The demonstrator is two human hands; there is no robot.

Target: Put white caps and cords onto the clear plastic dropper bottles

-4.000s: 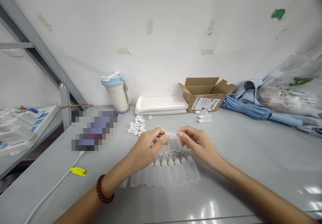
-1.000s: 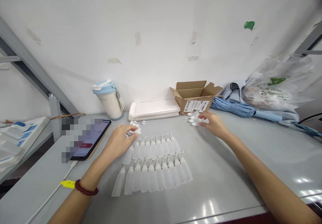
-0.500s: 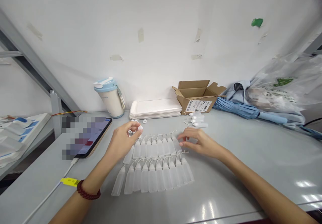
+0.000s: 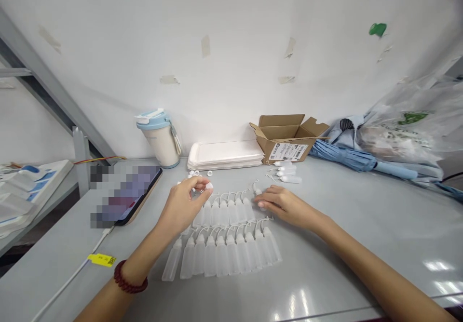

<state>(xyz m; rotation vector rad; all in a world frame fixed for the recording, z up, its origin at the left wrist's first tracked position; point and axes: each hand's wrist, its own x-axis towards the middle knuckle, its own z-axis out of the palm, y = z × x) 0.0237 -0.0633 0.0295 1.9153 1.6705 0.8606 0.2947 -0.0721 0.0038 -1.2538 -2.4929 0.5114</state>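
My left hand pinches a small white cap between thumb and fingertips. Loose white caps lie just behind that hand. My right hand has its fingers closed around a small translucent squeeze bottle, its lower part partly covered by the fingers. To the left of it, a back row of similar bottles lies side by side on the table, thin strap-like tips pointing away from me. A front row of bottles lies nearer to me. My left hand hides the back row's left end.
Several more small bottles lie before an open cardboard box. A stack of white trays and a tumbler stand along the wall. A phone with a cable lies left, a folded blue umbrella right.
My right hand has lifted the bottle at the back row's right end, tip up and away from its neighbours. My left hand, with the cap, has shifted slightly right.
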